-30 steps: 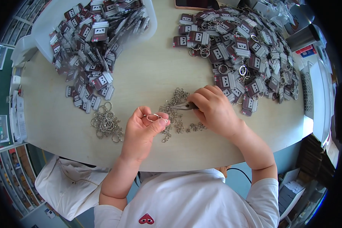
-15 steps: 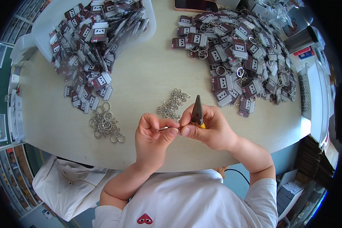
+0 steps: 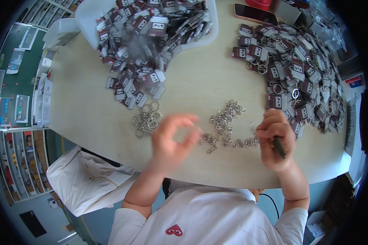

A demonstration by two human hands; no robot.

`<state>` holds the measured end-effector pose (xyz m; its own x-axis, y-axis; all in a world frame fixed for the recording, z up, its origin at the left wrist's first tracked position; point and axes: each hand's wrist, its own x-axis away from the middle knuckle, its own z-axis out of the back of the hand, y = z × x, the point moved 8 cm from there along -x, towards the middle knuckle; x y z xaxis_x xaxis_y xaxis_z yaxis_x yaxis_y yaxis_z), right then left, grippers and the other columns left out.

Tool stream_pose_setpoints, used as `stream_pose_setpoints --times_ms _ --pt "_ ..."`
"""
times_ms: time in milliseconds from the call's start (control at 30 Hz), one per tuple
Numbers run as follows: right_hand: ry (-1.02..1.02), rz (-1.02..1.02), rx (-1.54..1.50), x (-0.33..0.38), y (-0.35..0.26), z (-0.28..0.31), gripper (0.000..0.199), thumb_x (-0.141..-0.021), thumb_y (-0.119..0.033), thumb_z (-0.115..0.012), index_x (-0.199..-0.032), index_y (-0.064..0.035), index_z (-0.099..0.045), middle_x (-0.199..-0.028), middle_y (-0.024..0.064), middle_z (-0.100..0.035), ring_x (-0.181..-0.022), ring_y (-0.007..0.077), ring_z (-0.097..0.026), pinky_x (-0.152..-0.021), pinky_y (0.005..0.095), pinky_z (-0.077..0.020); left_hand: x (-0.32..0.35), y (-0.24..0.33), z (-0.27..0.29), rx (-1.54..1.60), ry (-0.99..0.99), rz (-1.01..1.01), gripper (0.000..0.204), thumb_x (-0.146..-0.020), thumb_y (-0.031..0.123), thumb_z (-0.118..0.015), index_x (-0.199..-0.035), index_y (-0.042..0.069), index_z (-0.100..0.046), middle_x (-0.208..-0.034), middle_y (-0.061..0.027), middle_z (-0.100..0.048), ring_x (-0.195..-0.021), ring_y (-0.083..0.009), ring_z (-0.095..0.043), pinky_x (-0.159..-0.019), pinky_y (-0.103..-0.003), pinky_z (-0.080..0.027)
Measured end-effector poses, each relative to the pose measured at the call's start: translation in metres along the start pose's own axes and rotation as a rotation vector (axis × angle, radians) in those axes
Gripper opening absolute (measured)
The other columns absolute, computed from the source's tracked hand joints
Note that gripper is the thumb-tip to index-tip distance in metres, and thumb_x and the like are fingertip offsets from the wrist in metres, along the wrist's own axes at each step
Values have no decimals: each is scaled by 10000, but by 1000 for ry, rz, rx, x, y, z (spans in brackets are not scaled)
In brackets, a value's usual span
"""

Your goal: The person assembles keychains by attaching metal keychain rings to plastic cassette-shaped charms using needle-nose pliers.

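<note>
My left hand (image 3: 171,139) is smeared by motion above the table, its thumb and fingers curved apart with nothing visible between them. It is just right of a heap of split key rings (image 3: 147,121). My right hand (image 3: 275,139) is closed around pliers (image 3: 279,148), whose dark jaws point down towards me. A blurred thin shiny piece shows by its fingertips, too unclear to name. Those fingers are beside the right end of a scatter of small metal chain pieces (image 3: 223,122). On the right lies a large pile of dark red and grey cassette-shaped tags (image 3: 297,75) with rings attached.
A white tub (image 3: 214,30) at the back left overflows with similar tags (image 3: 129,83) in clear film. A phone (image 3: 255,14) lies at the back. A white basket (image 3: 353,126) stands at the right edge. White cloth (image 3: 88,175) hangs left of me below the table.
My hands have moved apart; the left no longer pinches the small flat piece. My right hand has gone right, with the pliers turned jaws-down. The whole view has shifted, showing more on the left.
</note>
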<state>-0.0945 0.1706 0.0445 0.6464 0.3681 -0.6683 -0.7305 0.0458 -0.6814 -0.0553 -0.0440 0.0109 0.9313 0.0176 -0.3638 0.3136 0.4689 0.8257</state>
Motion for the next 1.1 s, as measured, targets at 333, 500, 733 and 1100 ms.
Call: stream_pose_setpoints --times_ms 333,500,733,1100 --pt "6 -155 6 -1 12 4 203 -710 151 -520 -814 -17 -472 -781 102 -531 -714 202 -473 -665 279 -405 -36 -198 207 -705 210 460 550 -865 258 -550 -1321 10 -367 -1314 -227 -396 -1196 -346 -400 -1014 -393 -307" --pt "33 -220 -21 3 18 6 196 -722 151 -524 -811 -17 -474 -782 99 -532 -722 197 -488 -658 272 -407 -40 -213 212 -598 86 578 511 -842 168 -592 -1287 -9 -415 -1210 -187 -496 -1062 -258 -514 -913 -351 -410" --pt "23 -238 -118 1 21 7 193 -732 139 -544 -826 -20 -489 -770 87 -543 -702 200 -527 -626 283 -432 -29 -117 168 218 400 337 233 -844 130 -613 -1040 29 -537 -910 -59 -560 -860 -138 -562 -749 -260 -460" --pt "-244 -179 -280 -1 6 -15 261 -621 114 -607 -829 -27 -537 -790 75 -590 -764 255 -576 -654 337 -471 8 4 -76 694 -617 681 296 -817 13 -548 -1031 26 -345 -1019 -155 -575 -751 -140 -599 -667 -277 -510"
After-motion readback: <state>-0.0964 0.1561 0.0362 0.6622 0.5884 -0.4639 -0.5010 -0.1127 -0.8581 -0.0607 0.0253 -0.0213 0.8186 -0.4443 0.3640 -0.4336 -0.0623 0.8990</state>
